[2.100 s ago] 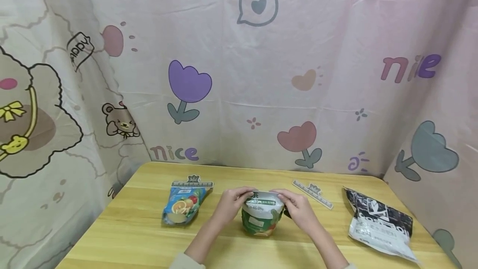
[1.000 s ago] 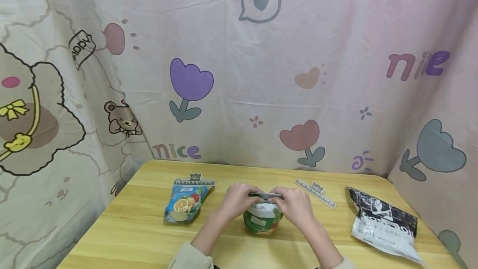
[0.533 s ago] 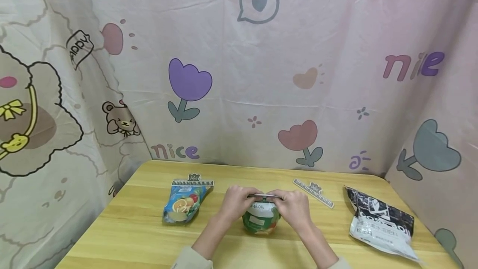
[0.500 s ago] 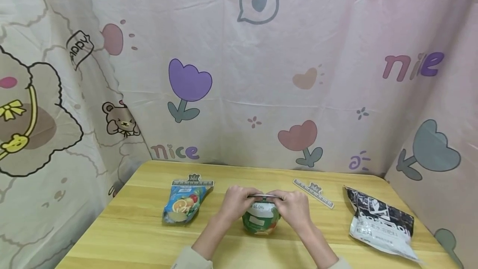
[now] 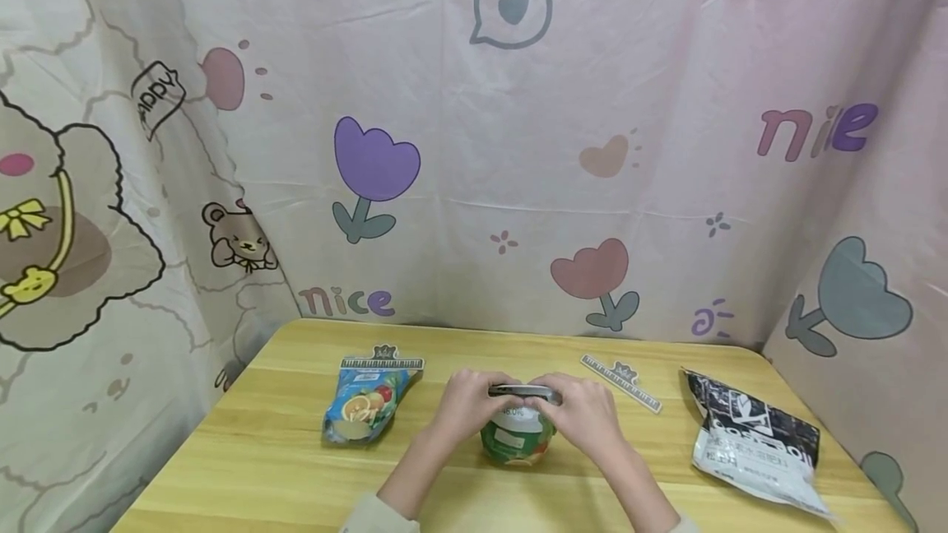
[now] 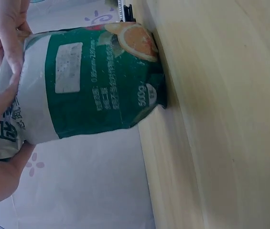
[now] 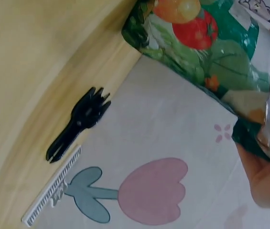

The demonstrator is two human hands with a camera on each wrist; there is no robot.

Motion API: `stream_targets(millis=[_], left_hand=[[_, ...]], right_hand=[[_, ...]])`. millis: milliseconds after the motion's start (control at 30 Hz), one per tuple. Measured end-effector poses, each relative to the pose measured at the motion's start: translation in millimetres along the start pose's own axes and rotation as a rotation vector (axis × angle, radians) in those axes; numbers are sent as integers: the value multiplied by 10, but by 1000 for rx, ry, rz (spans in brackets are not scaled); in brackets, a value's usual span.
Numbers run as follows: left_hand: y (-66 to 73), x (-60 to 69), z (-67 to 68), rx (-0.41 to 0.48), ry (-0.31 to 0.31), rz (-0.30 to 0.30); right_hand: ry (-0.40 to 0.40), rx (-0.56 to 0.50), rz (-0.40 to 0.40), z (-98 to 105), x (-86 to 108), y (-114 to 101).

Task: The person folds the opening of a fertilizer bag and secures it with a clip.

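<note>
Far left of the green bag [image 5: 516, 442], a blue bag [image 5: 363, 411] printed with fruit sits on the table [image 5: 244, 434], a keyboard-patterned clip [image 5: 381, 364] across its top edge. Immediately left of the green bag, the left hand [image 5: 472, 408] pinches the near top corner between thumb and fingers. The green bag itself stands upright on the table, its base touching the wood; its top edge is bent over, forming a dark band between the hands. Immediately right of it, the right hand [image 5: 583, 411] pinches the opposite top corner. To the right of and behind the green bag lie a black pronged item [image 7: 79, 121], seen in the right wrist view, and a second keyboard-patterned strip [image 5: 620, 383], the two near each other. Well apart, farthest right of the green bag, a black-and-white bag [image 5: 759, 444] lies flat. Behind the green bag hangs a printed cloth [image 5: 481, 122].
</note>
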State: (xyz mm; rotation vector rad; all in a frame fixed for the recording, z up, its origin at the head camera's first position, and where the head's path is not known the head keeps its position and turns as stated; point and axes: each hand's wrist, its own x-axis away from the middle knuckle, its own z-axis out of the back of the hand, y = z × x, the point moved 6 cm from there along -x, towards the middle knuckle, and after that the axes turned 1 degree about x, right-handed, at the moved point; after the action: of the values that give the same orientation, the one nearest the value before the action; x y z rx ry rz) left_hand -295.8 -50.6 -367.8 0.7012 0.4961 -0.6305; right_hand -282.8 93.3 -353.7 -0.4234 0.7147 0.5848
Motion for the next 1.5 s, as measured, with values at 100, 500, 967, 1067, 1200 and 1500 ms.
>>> stream_targets(millis=[100,500,967,1067,1200,1500], left_hand=[[22,-11,13,-7,66,-25],[41,5,9,-28,145,-42],[-19,-26,-16,-45,57,28],[-22,-19,-8,-43,28,26],[-5,9,4,-31,12,7],[49,33,-10,-107,92,3]], right_hand=[[34,32,-37,-21,-11,6],[178,36,-15,-35,13,-6],[83,-26,-34,-21,-15,57],[45,-26,-38,-27,-14,65],[-2,-28,-32,-28,6,59],[73,-13,-9,-15,38,16]])
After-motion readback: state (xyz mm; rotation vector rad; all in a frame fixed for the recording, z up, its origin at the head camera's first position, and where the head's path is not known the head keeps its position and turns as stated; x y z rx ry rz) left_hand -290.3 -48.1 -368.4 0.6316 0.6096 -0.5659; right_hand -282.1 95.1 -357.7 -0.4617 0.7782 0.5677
